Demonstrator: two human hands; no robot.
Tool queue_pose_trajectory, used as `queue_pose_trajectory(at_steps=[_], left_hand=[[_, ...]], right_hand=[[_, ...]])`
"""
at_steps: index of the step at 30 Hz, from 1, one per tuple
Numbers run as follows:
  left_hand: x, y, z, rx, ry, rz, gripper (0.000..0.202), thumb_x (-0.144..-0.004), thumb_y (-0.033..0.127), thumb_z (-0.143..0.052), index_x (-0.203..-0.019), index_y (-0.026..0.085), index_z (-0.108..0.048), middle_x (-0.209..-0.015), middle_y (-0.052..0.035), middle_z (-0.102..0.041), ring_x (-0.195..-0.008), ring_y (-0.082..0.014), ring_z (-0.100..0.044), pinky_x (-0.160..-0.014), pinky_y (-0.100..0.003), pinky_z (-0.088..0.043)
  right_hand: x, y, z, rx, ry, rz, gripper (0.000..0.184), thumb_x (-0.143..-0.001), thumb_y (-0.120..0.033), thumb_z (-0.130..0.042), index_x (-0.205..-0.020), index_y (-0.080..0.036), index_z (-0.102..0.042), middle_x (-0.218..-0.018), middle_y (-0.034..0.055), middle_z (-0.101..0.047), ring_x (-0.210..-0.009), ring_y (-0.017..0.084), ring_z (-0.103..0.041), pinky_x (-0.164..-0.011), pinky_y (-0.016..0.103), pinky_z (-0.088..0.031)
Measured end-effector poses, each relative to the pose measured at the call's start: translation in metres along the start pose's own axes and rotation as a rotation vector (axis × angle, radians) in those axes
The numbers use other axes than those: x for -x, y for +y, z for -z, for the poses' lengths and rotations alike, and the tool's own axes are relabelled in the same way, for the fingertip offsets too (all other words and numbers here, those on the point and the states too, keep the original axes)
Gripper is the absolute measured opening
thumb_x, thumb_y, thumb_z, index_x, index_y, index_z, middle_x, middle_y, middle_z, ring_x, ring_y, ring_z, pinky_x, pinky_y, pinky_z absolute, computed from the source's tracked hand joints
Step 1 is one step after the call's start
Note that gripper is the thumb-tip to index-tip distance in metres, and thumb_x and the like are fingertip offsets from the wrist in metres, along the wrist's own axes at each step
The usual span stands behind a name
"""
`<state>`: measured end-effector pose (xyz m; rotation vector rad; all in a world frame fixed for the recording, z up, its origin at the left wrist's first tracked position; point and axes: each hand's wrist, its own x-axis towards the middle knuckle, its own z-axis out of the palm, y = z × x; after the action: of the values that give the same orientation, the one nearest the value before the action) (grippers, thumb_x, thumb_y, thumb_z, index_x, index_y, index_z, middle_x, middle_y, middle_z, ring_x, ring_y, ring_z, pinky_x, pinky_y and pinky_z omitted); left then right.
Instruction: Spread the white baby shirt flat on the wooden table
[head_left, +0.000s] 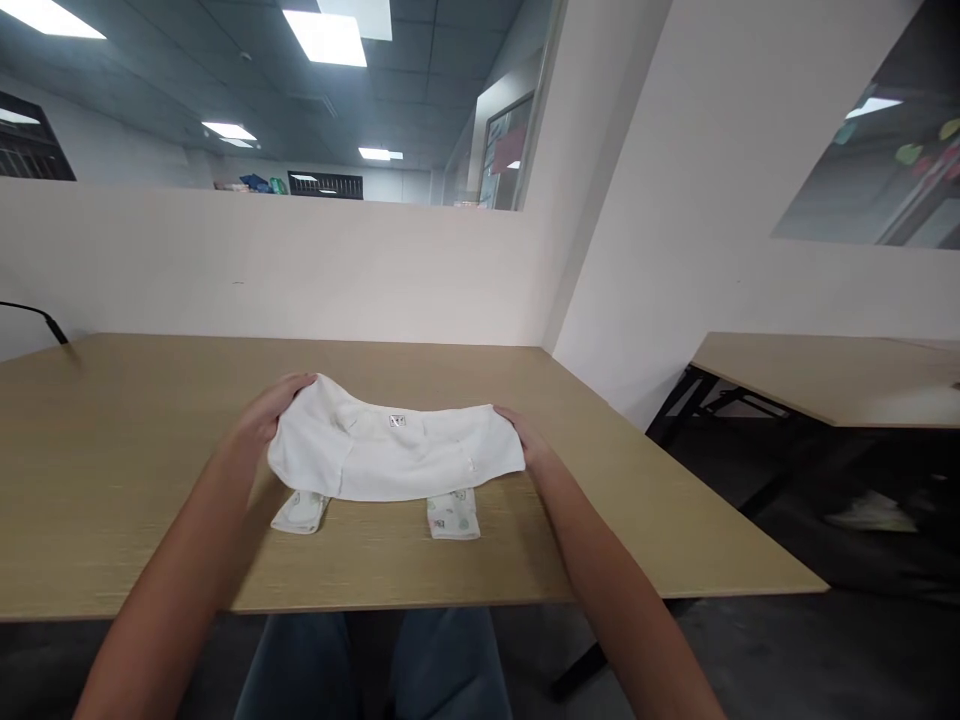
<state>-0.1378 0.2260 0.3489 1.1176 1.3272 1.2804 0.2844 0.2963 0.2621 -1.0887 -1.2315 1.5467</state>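
Observation:
A small white garment [409, 455] is stretched sideways just over the wooden table [375, 570], with a little dark printed label near its upper edge. Below its lower edge, two patterned ends, perhaps sleeves or legs, rest on the tabletop: a left one [300, 512] and a right one [454, 514]. My left hand [274, 408] grips the garment's upper left corner, which is lifted. At the other end, my right hand [526, 437] holds the right edge. The fingers of both hands are partly hidden behind the cloth.
A white wall [337, 270] with a window rises behind the table. A black cable [52, 328] reaches the table's far left. To the right stands another table [810, 375] on black legs. My knees [450, 665] are under the front edge.

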Motion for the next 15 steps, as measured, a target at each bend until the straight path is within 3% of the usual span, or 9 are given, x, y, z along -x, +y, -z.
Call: queue_pose_trajectory(at_steps=[3,5,7,10,13,15], left_hand=[[0.002,0.019,-0.042,0.097,-0.009,0.048,0.037,-0.066,0.041,-0.081,-0.087,0.018,-0.061,-0.068,-0.0005,-0.062,-0.058,-0.0172,-0.059,-0.053,-0.028,-0.05],[0.005,0.028,-0.065,-0.039,-0.178,0.002,0.044,-0.074,0.049,-0.077,-0.099,0.016,-0.064,-0.077,-0.0061,-0.069,-0.064,-0.0194,-0.065,-0.05,-0.025,-0.045],[0.007,0.031,-0.074,-0.249,-0.301,-0.093,0.05,-0.082,0.059,-0.069,-0.105,0.015,-0.066,-0.091,-0.0125,-0.073,-0.079,-0.0241,-0.071,-0.055,-0.026,-0.047],[0.003,0.016,-0.063,-0.473,-0.213,-0.226,0.048,-0.087,0.062,-0.058,-0.092,0.015,-0.068,-0.09,-0.012,-0.073,-0.081,-0.0245,-0.071,-0.058,-0.027,-0.047],[-0.009,-0.022,-0.035,-0.578,-0.079,-0.279,0.038,-0.086,0.052,-0.056,-0.082,0.016,-0.068,-0.072,-0.0059,-0.069,-0.069,-0.0206,-0.066,-0.056,-0.027,-0.042],[-0.018,-0.049,-0.018,-0.614,-0.038,-0.319,0.033,-0.085,0.048,-0.056,-0.078,0.017,-0.068,-0.066,-0.0033,-0.065,-0.064,-0.0186,-0.06,-0.058,-0.026,-0.04]], right_hand=[[0.006,-0.004,0.0,-0.082,-0.032,-0.029,0.031,-0.08,-0.045,-0.068,-0.085,-0.015,-0.069,-0.089,0.014,-0.075,-0.094,0.03,-0.071,-0.081,0.041,-0.056],[0.009,-0.005,0.002,-0.126,-0.026,-0.037,0.025,-0.08,-0.04,-0.067,-0.084,-0.016,-0.069,-0.091,0.0135,-0.075,-0.096,0.03,-0.071,-0.083,0.041,-0.056],[0.009,-0.005,0.004,-0.158,-0.003,-0.043,0.019,-0.078,-0.036,-0.067,-0.084,-0.018,-0.068,-0.092,0.0118,-0.076,-0.095,0.029,-0.071,-0.087,0.041,-0.057],[0.004,-0.004,0.004,-0.177,0.023,-0.055,0.017,-0.075,-0.032,-0.068,-0.086,-0.019,-0.068,-0.09,0.0094,-0.075,-0.094,0.028,-0.071,-0.09,0.04,-0.057],[0.001,-0.006,-0.01,-0.143,0.037,-0.027,0.021,-0.073,-0.032,-0.069,-0.088,-0.018,-0.067,-0.089,0.0094,-0.075,-0.097,0.03,-0.07,-0.089,0.041,-0.057],[0.008,-0.012,-0.028,-0.09,0.019,0.065,0.027,-0.074,-0.035,-0.072,-0.094,-0.018,-0.069,-0.097,0.0097,-0.075,-0.103,0.03,-0.068,-0.091,0.039,-0.056]])
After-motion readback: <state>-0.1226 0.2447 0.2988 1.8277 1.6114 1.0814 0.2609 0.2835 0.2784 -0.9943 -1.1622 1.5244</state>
